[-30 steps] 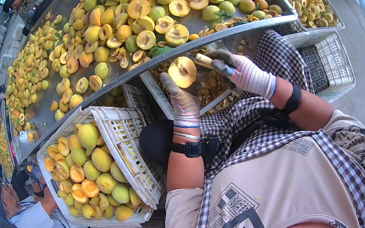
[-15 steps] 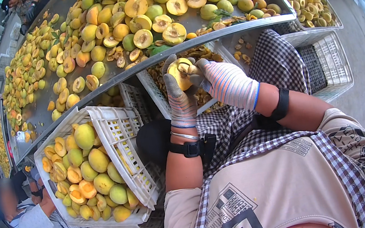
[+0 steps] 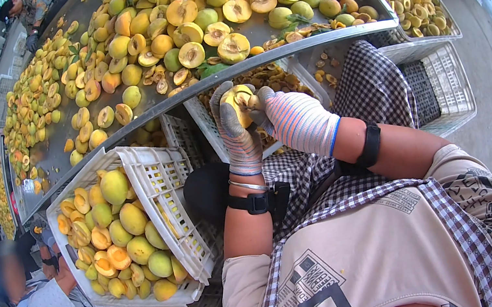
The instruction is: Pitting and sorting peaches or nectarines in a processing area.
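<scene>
Over a white crate (image 3: 201, 122) of yellow peach scraps (image 3: 286, 80), my two gloved hands meet at one piece of fruit. My left hand (image 3: 235, 134) grips a yellow peach (image 3: 237, 104) from the left, its cut flesh showing. Against the right side of that fruit, my right hand (image 3: 299, 116) is closed, fingertips pressed together; something small and brownish shows at them, too indistinct to name. Beyond the hands, whole and halved peaches (image 3: 183, 12) cover a metal table (image 3: 318, 39).
A tilted white crate (image 3: 154, 176) full of peaches stands left of my knees. To the right are a crate of halves (image 3: 417, 5) and a white crate with a dark bottom (image 3: 451, 78). One co-worker (image 3: 55, 302) sits at left; another (image 3: 40, 12) is at far left.
Both hands have shifted slightly, with my right wrist lower and further left. The peach has turned in my left hand. The far-left co-worker has leaned further into view.
</scene>
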Action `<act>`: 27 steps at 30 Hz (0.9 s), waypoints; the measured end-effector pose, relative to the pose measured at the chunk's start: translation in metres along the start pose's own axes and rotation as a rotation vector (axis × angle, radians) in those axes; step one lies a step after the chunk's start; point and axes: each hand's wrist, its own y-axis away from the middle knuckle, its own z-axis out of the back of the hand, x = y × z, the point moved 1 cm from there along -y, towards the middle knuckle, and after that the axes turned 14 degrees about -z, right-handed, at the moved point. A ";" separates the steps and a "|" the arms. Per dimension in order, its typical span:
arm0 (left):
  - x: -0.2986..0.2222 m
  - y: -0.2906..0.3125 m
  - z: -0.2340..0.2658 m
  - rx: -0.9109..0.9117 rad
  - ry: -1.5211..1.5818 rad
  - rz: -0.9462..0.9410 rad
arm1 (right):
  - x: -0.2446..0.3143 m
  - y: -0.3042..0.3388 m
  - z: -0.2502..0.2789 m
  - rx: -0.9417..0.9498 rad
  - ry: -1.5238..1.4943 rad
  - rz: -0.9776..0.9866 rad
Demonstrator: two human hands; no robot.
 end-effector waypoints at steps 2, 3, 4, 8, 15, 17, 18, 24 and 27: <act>-0.001 -0.001 0.002 -0.001 -0.027 -0.010 | 0.001 0.000 0.000 0.039 -0.009 -0.017; -0.001 -0.001 0.003 -0.002 -0.041 -0.015 | 0.001 0.000 0.000 0.058 -0.014 -0.025; -0.002 -0.002 0.003 0.003 -0.040 -0.014 | 0.001 0.000 0.001 0.078 -0.038 -0.023; -0.006 -0.003 0.001 0.007 -0.032 -0.008 | 0.003 -0.002 0.000 0.172 -0.113 -0.024; -0.002 -0.007 0.009 0.007 0.034 0.080 | -0.002 -0.009 -0.008 0.274 -0.223 -0.035; -0.002 -0.009 0.010 0.023 0.116 0.156 | -0.003 -0.010 -0.010 0.285 -0.269 -0.052; -0.002 -0.009 0.010 0.031 0.156 0.194 | -0.004 -0.010 -0.012 0.290 -0.292 -0.061; -0.008 -0.010 0.005 -0.009 0.048 0.148 | -0.004 -0.030 0.012 0.672 -0.633 -0.477; -0.005 -0.010 -0.001 0.008 -0.264 -0.061 | -0.005 -0.033 -0.001 0.608 -0.695 -0.350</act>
